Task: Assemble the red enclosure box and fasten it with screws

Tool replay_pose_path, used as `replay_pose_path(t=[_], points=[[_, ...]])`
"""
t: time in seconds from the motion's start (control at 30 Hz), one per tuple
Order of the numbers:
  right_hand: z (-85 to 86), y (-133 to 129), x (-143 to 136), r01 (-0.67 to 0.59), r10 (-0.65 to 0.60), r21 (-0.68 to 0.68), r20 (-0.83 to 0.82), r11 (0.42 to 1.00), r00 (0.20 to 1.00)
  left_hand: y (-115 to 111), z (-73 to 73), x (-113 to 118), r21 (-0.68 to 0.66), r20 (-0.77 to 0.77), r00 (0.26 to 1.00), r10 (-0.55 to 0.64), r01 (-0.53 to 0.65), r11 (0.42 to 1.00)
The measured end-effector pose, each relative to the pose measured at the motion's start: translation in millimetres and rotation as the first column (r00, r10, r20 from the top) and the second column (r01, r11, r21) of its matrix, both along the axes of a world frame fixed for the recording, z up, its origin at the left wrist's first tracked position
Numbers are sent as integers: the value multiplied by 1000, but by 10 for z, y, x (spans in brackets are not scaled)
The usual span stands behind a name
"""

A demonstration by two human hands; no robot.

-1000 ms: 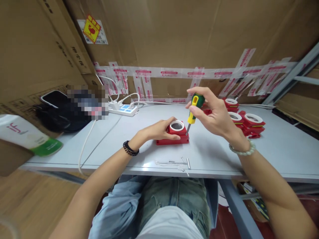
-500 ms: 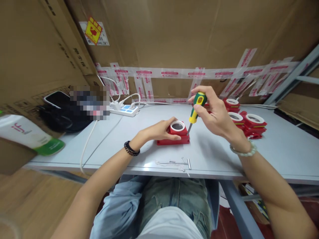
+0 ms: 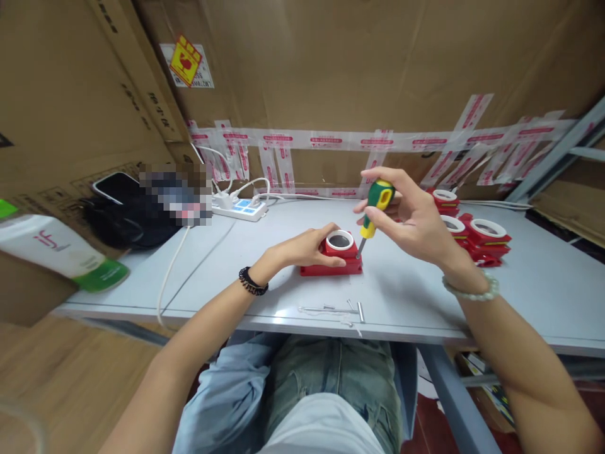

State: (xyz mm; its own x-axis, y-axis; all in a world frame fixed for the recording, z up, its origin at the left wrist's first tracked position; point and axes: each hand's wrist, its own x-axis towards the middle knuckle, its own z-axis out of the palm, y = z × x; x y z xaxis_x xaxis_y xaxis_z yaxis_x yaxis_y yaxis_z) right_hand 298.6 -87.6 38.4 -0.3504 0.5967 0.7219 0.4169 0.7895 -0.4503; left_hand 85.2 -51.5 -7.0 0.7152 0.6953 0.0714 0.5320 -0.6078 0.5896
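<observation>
A red block with a white ring on top [image 3: 331, 269] rests on the grey-white table [image 3: 265, 277]. My left hand [image 3: 316, 247] grips it from the left, thumb along the front and fingers behind. My right hand [image 3: 409, 217] is closed around the green and yellow handle of a screwdriver [image 3: 379, 197]. Its shaft slants down, and the tip meets the right front corner of the block. Nearer the table's front edge lie a metal rod with a crossbar [image 3: 360, 312] and a few small screws [image 3: 350, 304].
Several more red parts with white rings [image 3: 489, 230] stand at the right, beyond my right wrist. A power strip [image 3: 241, 208] with white cables, a phone [image 3: 116, 188], a black bag [image 3: 113, 224] and a white-green tube [image 3: 61, 249] are at the left. Cardboard [image 3: 302, 69] rises behind.
The view has shifted slightly. My right hand has turned the screwdriver handle a little, and its fingers have changed position. My left hand still holds the red block.
</observation>
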Motion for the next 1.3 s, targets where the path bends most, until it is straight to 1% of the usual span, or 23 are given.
replay_pose_path(t=[0.1, 0.13, 0.2, 0.3, 0.37, 0.4, 0.47, 0.53, 0.57, 0.63, 0.7, 0.77, 0.8, 0.87, 0.93, 0.97, 1.0, 1.03, 1.1, 1.17, 1.2, 1.23, 1.3], points=[[-48, 33, -36, 198, -188, 177, -75, 964, 979, -1, -1, 0, 3, -8, 1000, 8, -8, 1000], [-58, 40, -41, 229, -214, 205, -93, 952, 972, 0, -3, 0, 5, -10, 1000, 11, -11, 1000], [-54, 40, -26, 174, -163, 155, -81, 972, 983, 4, -9, 2, 9, -8, 1000, 12, -11, 1000], [2, 8, 41, -30, 29, -41, -32, 999, 999, 10, -15, 2, 1, 5, 1000, 4, -4, 1000], [33, -15, 65, -56, 56, -103, -6, 993, 998, 14, -19, 0, -10, 15, 1000, -4, 4, 1000], [37, -22, 61, -10, 10, -91, 4, 996, 1000, 16, -21, -1, -12, 20, 1000, -5, 5, 1000], [20, -25, 27, 162, -162, 7, -9, 987, 987, 19, -25, -3, -15, 26, 1000, -3, 4, 1000], [-10, -19, -14, 337, -334, 123, -46, 933, 941, 20, -28, -4, -13, 24, 1000, 5, -4, 1000], [-19, -15, -25, 379, -376, 149, -55, 913, 925, 19, -29, -4, -13, 20, 1000, 10, -10, 1000], [-18, -10, -16, 335, -333, 111, -36, 935, 942, 18, -29, -3, -15, 15, 1000, 16, -15, 1000], [4, -10, 21, 182, -182, 6, 0, 983, 983, 17, -27, -3, -15, 16, 1000, 12, -12, 1000], [23, -13, 52, 83, -81, -58, 22, 995, 996, 17, -26, -2, -12, 20, 1000, 3, -3, 1000], [24, -16, 53, 100, -98, -50, 32, 994, 995, 17, -26, -1, -10, 19, 1000, 1, -1, 1000], [7, -21, 27, 244, -245, 40, 27, 969, 969, 18, -26, 0, -8, 11, 1000, 4, -4, 1000], [-20, -27, -16, 400, -404, 148, -4, 905, 915, 18, -26, 0, -2, 5, 1000, 9, -9, 1000], [-29, -30, -31, 435, -439, 171, -12, 884, 898, 18, -25, -1, 1, 4, 1000, 9, -9, 1000], [-32, -32, -37, 427, -431, 164, -11, 889, 902, 17, -24, -1, 3, 5, 1000, 9, -9, 1000], [-27, -34, -32, 376, -379, 126, 1, 918, 925, 16, -22, -2, 2, 7, 1000, 9, -9, 1000], [-1, -36, 2, 197, -197, 6, 25, 980, 980, 14, -19, -2, -4, 9, 1000, 5, -5, 1000], [26, -36, 38, 64, -60, -85, 40, 994, 997, 13, -18, -2, -11, 7, 1000, 2, -2, 1000], [32, -36, 46, 64, -60, -87, 46, 994, 997, 12, -19, -2, -12, 5, 1000, 2, -1, 1000], [29, -35, 43, 107, -104, -58, 49, 993, 993, 12, -20, -1, -12, 3, 1000, 1, -1, 1000], [2, -31, 11, 256, -259, 63, 40, 965, 965, 11, -23, 0, -7, 0, 1000, 7, -7, 1000]])
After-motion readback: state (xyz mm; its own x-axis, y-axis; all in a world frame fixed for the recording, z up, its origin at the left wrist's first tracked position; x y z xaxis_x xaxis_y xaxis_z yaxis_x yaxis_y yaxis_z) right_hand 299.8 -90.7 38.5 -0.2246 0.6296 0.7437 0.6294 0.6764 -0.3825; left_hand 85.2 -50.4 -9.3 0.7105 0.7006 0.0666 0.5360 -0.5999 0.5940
